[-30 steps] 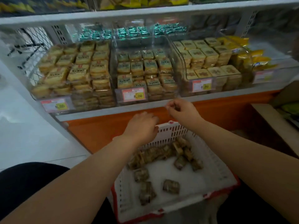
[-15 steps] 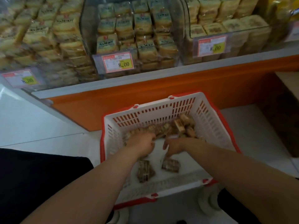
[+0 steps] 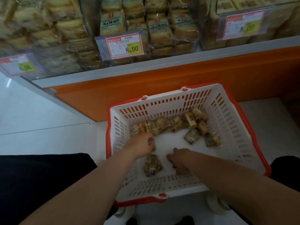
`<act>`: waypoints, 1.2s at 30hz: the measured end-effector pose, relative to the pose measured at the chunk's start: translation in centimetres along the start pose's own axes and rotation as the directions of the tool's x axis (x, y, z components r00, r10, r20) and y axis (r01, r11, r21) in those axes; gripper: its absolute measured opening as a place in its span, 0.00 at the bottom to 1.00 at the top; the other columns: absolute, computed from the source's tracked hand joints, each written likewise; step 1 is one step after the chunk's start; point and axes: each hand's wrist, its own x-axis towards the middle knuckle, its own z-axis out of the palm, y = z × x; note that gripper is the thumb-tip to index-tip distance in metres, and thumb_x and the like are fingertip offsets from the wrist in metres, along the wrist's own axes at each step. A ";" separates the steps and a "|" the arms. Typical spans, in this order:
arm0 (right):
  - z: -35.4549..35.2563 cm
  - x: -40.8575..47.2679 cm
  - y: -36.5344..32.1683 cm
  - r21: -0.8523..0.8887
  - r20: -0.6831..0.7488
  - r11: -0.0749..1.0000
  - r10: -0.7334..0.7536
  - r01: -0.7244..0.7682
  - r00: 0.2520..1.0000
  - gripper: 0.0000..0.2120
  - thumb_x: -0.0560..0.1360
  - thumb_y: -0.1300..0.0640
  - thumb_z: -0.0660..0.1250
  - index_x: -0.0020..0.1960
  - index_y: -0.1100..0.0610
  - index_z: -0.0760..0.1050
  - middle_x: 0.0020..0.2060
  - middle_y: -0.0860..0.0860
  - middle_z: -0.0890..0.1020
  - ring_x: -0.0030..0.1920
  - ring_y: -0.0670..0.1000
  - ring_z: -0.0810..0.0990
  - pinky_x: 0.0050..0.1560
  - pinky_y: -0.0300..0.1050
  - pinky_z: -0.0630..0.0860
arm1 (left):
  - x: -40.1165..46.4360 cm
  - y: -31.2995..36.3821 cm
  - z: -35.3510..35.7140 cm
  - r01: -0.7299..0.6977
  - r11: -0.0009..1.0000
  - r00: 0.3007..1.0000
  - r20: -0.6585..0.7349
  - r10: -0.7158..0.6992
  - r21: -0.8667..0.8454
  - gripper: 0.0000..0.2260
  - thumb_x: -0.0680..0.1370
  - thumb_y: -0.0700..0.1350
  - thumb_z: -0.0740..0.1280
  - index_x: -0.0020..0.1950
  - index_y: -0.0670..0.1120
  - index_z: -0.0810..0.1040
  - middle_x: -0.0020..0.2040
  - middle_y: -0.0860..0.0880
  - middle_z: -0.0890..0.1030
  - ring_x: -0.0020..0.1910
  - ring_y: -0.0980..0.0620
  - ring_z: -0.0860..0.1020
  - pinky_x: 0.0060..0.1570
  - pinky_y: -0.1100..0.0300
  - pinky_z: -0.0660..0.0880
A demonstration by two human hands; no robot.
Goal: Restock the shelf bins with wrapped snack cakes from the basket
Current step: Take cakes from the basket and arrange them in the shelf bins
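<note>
Basket point(image 3: 230, 120): white slotted plastic, red rim, on floor in front of shelf. Holds wrapped cakes, most heaped along far wall point(image 3: 164, 125), a few loose at far right point(image 3: 194, 136); one cake point(image 3: 152, 164) lies alone near centre, between the hands.

Bins point(image 3: 152, 26) on shelf above: clear plastic, packed w/ stacked wrapped cakes; price tag point(image 3: 124, 46) reads 8.00 on mid bin, similar tags L and R.

Orange shelf base point(image 3: 162, 82) behind basket; pale floor point(image 3: 40, 111) to L. Dark clothing at near L and near R. Nothing between hands and cakes.

Lone cake: long axis runs near–far, slight tilt to the L at its far end; label end toward near side.

L hand point(image 3: 141, 144) in basket, fingers curled narrow on a cake at its fingertips, only partly visible. R hand point(image 3: 180, 159) palm down on basket floor just R of lone cake, fingers loosely bent; cannot tell if it holds anything.
</note>
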 end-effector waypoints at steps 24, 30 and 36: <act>-15.3 -20.5 2.4 0.901 -0.394 -0.187 0.026 0.392 0.919 0.18 0.78 0.51 0.59 0.65 0.56 0.73 0.55 0.57 0.82 0.50 0.53 0.82 0.46 0.49 0.80 | -7.2 8.7 -11.4 -0.170 0.812 0.985 -0.126 0.120 -0.558 0.05 0.81 0.48 0.64 0.50 0.52 0.80 0.48 0.47 0.84 0.48 0.45 0.82 0.45 0.55 0.76; -18.5 -25.7 -0.4 0.812 -0.513 -0.129 0.309 0.570 0.801 0.15 0.84 0.56 0.55 0.65 0.62 0.72 0.57 0.59 0.81 0.54 0.55 0.82 0.48 0.49 0.80 | -10.5 10.9 -17.6 -0.193 0.611 0.981 -0.137 0.138 -0.767 0.07 0.83 0.48 0.62 0.58 0.50 0.78 0.49 0.49 0.85 0.45 0.51 0.84 0.46 0.56 0.79; -24.7 -28.4 -1.5 0.680 -0.720 0.422 0.537 0.599 0.439 0.10 0.78 0.48 0.68 0.54 0.53 0.75 0.45 0.51 0.82 0.45 0.52 0.82 0.48 0.53 0.82 | -11.9 11.9 -24.8 -0.335 0.581 0.932 -0.350 0.091 -0.741 0.10 0.84 0.42 0.59 0.64 0.47 0.74 0.47 0.47 0.83 0.36 0.53 0.84 0.35 0.60 0.81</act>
